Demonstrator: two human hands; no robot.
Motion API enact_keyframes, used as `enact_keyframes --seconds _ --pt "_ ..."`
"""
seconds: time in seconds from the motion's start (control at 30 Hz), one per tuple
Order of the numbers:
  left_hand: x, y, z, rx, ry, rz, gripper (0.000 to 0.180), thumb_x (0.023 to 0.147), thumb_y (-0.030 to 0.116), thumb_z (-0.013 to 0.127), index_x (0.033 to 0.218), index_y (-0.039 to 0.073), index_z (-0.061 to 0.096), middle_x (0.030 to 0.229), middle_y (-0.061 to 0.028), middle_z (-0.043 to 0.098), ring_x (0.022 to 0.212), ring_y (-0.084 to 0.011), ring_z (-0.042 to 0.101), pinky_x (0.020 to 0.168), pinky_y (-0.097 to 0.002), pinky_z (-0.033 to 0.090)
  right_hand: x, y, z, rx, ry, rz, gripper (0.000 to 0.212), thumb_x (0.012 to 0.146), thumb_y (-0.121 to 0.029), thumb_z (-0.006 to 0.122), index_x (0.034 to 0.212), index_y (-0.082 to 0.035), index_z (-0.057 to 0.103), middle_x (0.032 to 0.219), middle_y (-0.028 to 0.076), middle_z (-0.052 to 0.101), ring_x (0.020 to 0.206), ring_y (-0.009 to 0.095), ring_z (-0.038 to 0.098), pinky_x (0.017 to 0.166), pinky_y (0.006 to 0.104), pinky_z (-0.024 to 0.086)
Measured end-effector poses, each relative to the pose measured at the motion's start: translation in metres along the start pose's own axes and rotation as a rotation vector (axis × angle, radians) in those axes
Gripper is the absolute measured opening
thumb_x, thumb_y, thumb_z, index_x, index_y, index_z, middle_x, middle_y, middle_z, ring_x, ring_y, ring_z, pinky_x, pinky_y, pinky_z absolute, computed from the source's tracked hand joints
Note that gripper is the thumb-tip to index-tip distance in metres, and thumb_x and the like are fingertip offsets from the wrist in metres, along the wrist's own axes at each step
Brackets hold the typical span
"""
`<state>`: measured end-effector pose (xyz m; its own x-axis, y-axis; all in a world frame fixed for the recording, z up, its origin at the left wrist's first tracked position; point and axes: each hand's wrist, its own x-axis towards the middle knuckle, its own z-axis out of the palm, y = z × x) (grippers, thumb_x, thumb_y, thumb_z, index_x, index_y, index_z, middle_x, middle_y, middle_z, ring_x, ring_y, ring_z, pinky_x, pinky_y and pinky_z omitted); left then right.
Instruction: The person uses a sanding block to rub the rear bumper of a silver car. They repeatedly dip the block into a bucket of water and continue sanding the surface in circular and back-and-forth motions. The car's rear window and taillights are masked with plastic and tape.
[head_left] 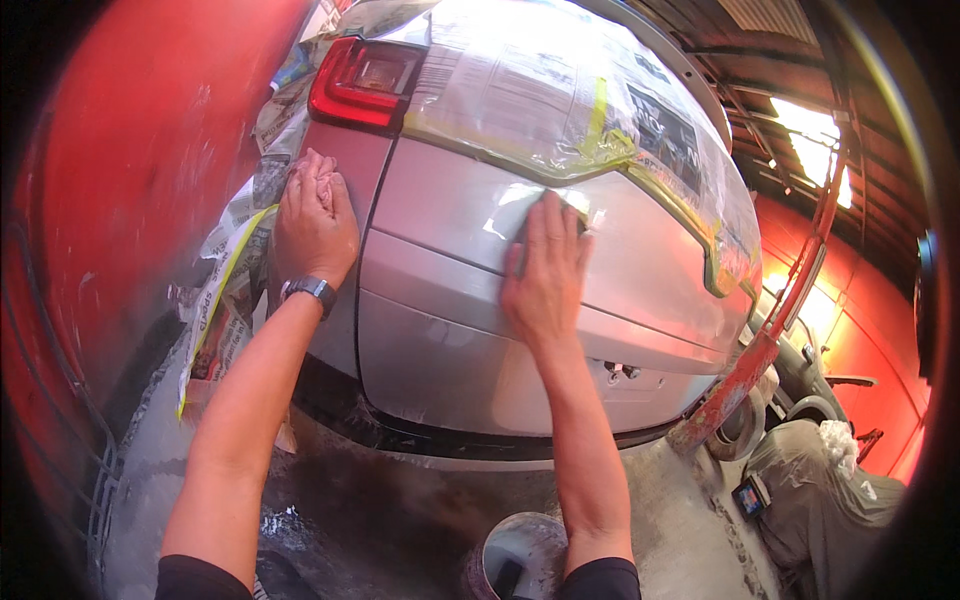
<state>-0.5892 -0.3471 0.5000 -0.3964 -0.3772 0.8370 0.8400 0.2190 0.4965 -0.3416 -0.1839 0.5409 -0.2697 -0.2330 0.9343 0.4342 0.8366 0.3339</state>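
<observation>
A silver car's rear door (440, 200) fills the middle of the view, its surface wet and shiny. My left hand (312, 235), wearing a watch, is closed on a crumpled pink cloth (318, 168) against the side panel just below the red tail light (355, 85). My right hand (548, 265) presses its long fingers against the door under the masked window. A dark flat pad (576, 206) shows at its fingertips; most of it is hidden beneath them.
Plastic film (500, 95) with yellow tape covers the rear window. Newspaper (235, 300) hangs along the car's left side, near a red wall (150, 150). A bucket (545, 535) stands on the floor below my right arm. A red post (740, 390) and covered items (820, 490) are at right.
</observation>
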Motion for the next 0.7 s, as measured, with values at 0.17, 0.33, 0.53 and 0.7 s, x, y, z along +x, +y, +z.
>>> enact_keyframes --seconds 0.17,0.33,0.53,0.7 --pt "0.000 -0.011 0.005 -0.016 0.091 0.092 0.046 0.109 0.031 0.059 0.143 0.001 0.062 0.144 -0.0216 0.064 0.134 -0.0421 0.058 0.115 -0.0485 0.044 0.031 -0.019 0.002 0.070 -0.158 -0.235 0.062 0.094 -0.013 0.067 0.153 -0.004 0.053 0.169 0.012 0.044 0.157 0.037 0.039 0.122 0.0713 0.029" --pt "0.002 0.002 0.000 -0.067 0.088 0.061 0.043 0.108 0.029 0.057 0.142 0.003 0.062 0.143 -0.0204 0.065 0.134 -0.0400 0.059 0.114 -0.0488 0.046 0.005 0.035 -0.027 -0.093 -0.112 -0.090 0.061 0.096 -0.013 0.066 0.155 -0.005 0.052 0.169 0.014 0.044 0.157 0.039 0.038 0.123 0.0708 0.026" --pt "0.001 -0.005 0.002 0.029 0.063 0.042 0.043 0.108 0.029 0.056 0.142 0.004 0.062 0.142 -0.0195 0.065 0.135 -0.0383 0.059 0.114 -0.0493 0.046 0.033 -0.033 -0.001 0.107 -0.242 -0.272 0.066 0.092 -0.014 0.065 0.155 -0.003 0.052 0.169 0.017 0.043 0.156 0.039 0.039 0.126 0.0697 0.023" --pt "-0.001 -0.007 0.009 -0.030 0.093 0.107 0.043 0.108 0.029 0.055 0.140 0.000 0.062 0.138 -0.0201 0.066 0.132 -0.0403 0.059 0.113 -0.0481 0.046 -0.045 0.107 -0.062 0.084 -0.218 0.344 0.053 0.107 -0.019 0.056 0.158 -0.005 0.051 0.169 0.015 0.045 0.159 0.038 0.037 0.127 0.0649 0.024"
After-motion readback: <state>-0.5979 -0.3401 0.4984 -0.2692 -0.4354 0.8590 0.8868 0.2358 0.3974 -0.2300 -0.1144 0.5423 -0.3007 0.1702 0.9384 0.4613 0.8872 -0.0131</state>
